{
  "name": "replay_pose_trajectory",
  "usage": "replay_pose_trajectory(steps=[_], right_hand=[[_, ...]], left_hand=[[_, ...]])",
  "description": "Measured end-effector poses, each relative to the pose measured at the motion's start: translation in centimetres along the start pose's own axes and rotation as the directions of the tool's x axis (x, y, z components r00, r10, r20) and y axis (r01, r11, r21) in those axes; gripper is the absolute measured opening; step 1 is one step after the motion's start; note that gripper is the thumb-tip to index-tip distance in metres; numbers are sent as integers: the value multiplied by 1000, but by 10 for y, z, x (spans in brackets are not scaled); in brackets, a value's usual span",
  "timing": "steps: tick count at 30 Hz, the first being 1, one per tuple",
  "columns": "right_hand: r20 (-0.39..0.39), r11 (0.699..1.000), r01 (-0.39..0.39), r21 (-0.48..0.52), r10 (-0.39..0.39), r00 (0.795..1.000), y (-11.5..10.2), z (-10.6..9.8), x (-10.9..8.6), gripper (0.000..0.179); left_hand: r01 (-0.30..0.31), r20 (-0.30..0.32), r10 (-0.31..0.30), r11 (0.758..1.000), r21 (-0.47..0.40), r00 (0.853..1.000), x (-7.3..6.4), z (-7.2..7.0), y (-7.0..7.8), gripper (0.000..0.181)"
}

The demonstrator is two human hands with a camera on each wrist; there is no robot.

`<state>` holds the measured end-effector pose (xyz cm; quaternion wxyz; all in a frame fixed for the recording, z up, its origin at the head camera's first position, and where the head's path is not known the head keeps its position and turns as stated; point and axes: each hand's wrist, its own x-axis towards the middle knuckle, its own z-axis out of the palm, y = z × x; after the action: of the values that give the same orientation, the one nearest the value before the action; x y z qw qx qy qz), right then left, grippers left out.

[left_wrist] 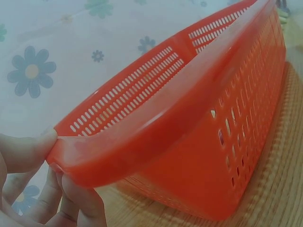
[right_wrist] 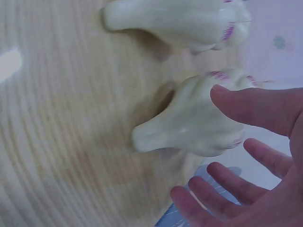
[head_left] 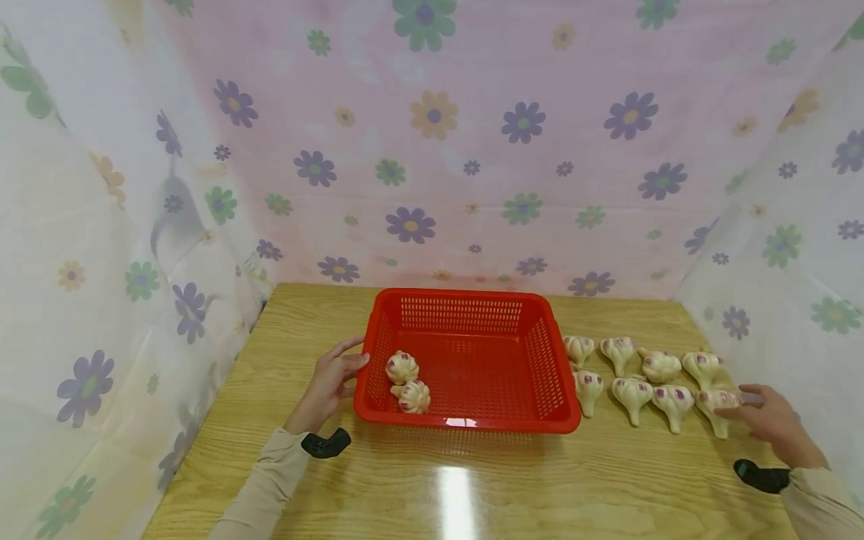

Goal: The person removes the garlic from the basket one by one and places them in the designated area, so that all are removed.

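Observation:
My left hand [head_left: 329, 384] pinches the left rim of a red plastic basket [head_left: 466, 424]. In the left wrist view the thumb lies on top of the basket's rim [left_wrist: 142, 137] and the fingers are curled beneath it. Two garlic bulbs, cream with purple marks, lie inside at the left, one garlic bulb [head_left: 402, 367] behind the other [head_left: 413, 397]. At the far right my right hand [head_left: 772, 420] is beside the front right garlic bulb [head_left: 717, 405], fingers spread. The right wrist view shows the thumb in front of that bulb [right_wrist: 189, 123], without a grip; contact is unclear.
Several more garlic bulbs [head_left: 673, 401] lie in two rows right of the basket, on a wood-grain table [head_left: 540, 487]. Flower-printed cloth [head_left: 472, 187] hangs at the back and both sides. A neighbouring bulb [right_wrist: 170, 21] lies close to the right hand's one.

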<state>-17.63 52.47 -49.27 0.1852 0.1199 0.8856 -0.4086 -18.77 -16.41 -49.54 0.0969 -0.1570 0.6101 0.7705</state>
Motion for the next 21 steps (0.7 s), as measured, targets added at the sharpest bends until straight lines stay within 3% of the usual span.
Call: replay_pose_trajectory(steps=[6, 11, 21], right_hand=[[-80, 998, 65, -14, -66, 995, -26, -2, -6, 89], [-68, 980, 185, -67, -190, 979, -59, 3, -10, 78], [-9, 905, 415, -95, -418, 908, -127, 22, -21, 49]], left_hand=[[-3, 5, 3, 1000, -4, 1000, -2, -2, 1, 46], [-1, -5, 1, 1000, -5, 1000, -2, -4, 1, 47], [-1, -5, 1, 1000, -5, 1000, 0, 0, -2, 45]])
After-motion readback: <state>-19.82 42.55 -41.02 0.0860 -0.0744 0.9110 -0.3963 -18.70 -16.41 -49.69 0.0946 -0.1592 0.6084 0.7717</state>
